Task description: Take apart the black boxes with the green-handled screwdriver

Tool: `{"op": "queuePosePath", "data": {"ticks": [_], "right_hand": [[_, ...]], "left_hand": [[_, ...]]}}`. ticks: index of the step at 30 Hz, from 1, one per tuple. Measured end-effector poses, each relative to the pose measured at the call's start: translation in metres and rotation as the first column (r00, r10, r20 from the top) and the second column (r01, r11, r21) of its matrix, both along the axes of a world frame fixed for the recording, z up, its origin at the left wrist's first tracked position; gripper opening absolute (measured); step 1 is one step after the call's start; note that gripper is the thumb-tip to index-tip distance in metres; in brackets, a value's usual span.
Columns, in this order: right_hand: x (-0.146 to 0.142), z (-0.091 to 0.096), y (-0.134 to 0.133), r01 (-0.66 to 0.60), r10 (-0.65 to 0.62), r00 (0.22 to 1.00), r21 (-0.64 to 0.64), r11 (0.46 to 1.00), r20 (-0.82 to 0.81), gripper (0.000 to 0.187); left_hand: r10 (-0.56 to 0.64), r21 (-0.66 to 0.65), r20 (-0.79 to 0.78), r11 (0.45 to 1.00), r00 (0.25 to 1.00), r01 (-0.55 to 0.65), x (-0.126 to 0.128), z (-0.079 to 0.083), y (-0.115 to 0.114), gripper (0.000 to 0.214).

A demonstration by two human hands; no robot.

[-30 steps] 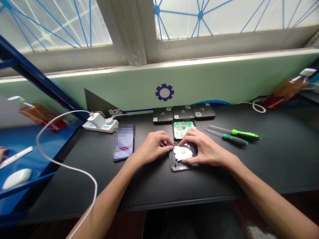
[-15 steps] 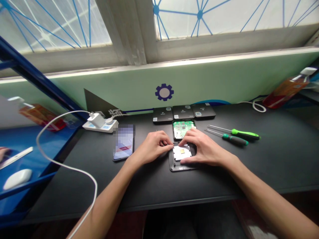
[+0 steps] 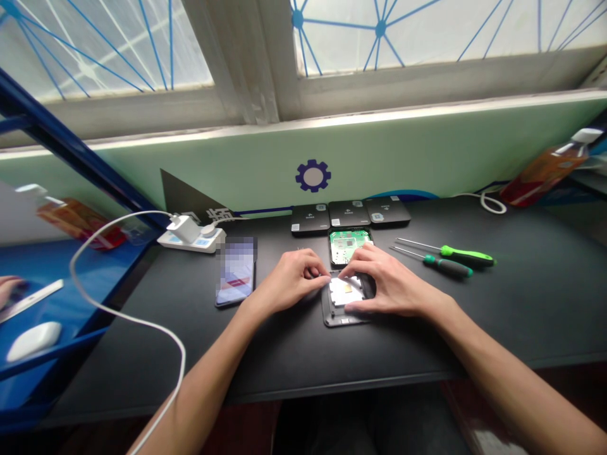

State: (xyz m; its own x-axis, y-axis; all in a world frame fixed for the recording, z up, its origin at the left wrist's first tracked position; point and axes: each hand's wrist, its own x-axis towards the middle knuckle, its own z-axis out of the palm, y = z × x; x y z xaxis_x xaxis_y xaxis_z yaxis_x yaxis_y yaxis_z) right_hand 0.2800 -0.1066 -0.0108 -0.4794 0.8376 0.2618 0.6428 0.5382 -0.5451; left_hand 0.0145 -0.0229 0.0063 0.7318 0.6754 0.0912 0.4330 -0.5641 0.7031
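Note:
A black plastic cover [image 3: 333,320] lies on the desk between my hands, with a silver metal plate [image 3: 338,294] in it that bears a small yellowish square. My right hand [image 3: 391,281] arches over the plate, its thumb at the lower edge and its fingers at the upper edge, gripping it. At the cover's upper left corner is my left hand [image 3: 300,278], fingers curled and thumb and forefinger pinched together; what is between them, if anything, is hidden. Just behind, a green circuit board [image 3: 342,245] sits in an open black case, partly covered by my right fingers.
Several closed black cases, one being this case [image 3: 310,218], line the back. Two screwdrivers, one with a bright green handle [image 3: 469,256], lie to the right. A phone [image 3: 236,278], a power strip [image 3: 208,240] and a white cable [image 3: 137,318] are on the left. Another person's hand [image 3: 8,291] shows far left.
Both hands stay nearly in place. The right thumb and fingers shift very slightly on the silver plate.

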Motion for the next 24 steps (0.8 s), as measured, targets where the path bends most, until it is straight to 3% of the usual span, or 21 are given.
{"op": "queuePosePath", "data": {"ticks": [3,5,9,12,14,19,24], "right_hand": [[0.0,0.002,0.0,0.041,-0.04,0.997,0.008,0.999,-0.065,0.032],[0.001,0.001,0.001,0.148,-0.142,0.981,0.036,0.988,-0.13,0.019],[0.002,-0.002,0.004,0.38,-0.351,0.905,0.086,0.921,-0.239,0.014],[0.002,-0.003,0.004,0.45,-0.414,0.867,0.081,0.889,-0.276,0.014],[0.0,-0.002,0.004,0.463,-0.426,0.859,0.077,0.883,-0.282,0.015],[-0.001,0.0,0.002,0.459,-0.429,0.864,0.065,0.886,-0.263,0.016],[-0.001,-0.001,0.002,0.452,-0.426,0.871,0.061,0.89,-0.244,0.017]], "left_hand": [[0.067,0.018,0.017,0.998,0.998,-0.068,0.0,0.003,0.002,0.021],[0.205,0.067,0.074,0.976,0.976,-0.21,-0.003,0.005,0.007,0.023],[0.491,0.24,0.183,0.818,0.852,-0.523,-0.014,0.004,0.02,0.014],[0.544,0.348,0.174,0.746,0.821,-0.568,-0.023,0.002,0.03,0.015],[0.542,0.363,0.11,0.759,0.833,-0.541,-0.026,0.0,0.032,0.014],[0.47,0.271,-0.046,0.855,0.882,-0.442,-0.027,-0.004,0.032,0.009],[0.429,0.253,-0.072,0.881,0.9,-0.4,-0.027,-0.014,0.034,0.01]]}}
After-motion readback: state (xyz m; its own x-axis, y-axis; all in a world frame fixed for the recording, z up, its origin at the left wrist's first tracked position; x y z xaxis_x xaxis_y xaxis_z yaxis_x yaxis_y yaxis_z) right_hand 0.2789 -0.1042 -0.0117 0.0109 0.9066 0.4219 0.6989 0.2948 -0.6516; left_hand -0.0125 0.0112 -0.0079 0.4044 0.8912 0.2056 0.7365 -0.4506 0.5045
